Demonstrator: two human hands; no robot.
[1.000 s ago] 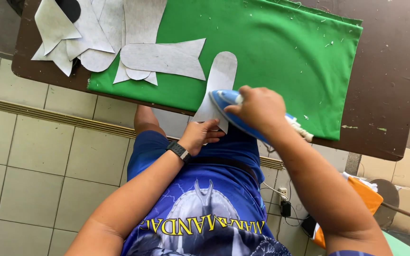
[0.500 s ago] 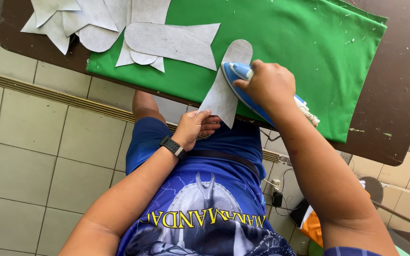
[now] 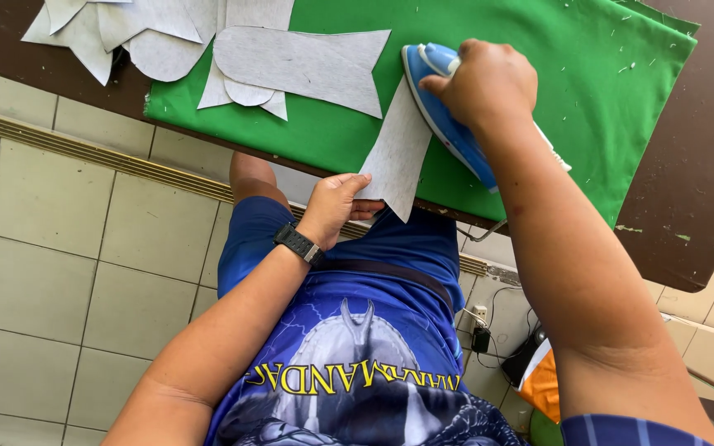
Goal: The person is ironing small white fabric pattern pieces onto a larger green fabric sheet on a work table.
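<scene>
Right hand [image 3: 489, 83] is gripping the handle of a blue iron [image 3: 444, 111], fingers wrapped over the top, iron sitting on the green cloth [image 3: 539, 99] and pressing the upper end of a grey fabric cutout [image 3: 397, 157]. Left hand [image 3: 336, 202] is pinching the lower end of that same cutout at the bench edge, thumb on top, fingers curled under; that end is hanging just past the near edge of the cloth, over the person's lap. Cutout is running diagonally from the iron's nose down toward the left hand. Black wristwatch [image 3: 297, 244] is sitting on the left wrist. Green cloth is covering most of a dark brown bench [image 3: 704, 165], with bare bench showing on the right and along the far left edge. More grey cutouts [image 3: 291, 62] are lying in an overlapping pile at upper left, partly on the cloth, partly on bare bench, well apart from the iron. Person is wearing a blue shirt and blue shorts. Floor is pale tile [image 3: 59, 248]. Cable and a plug [image 3: 479, 330] are showing on the floor near the right leg, next to an orange object [image 3: 543, 384] I can't identify.
</scene>
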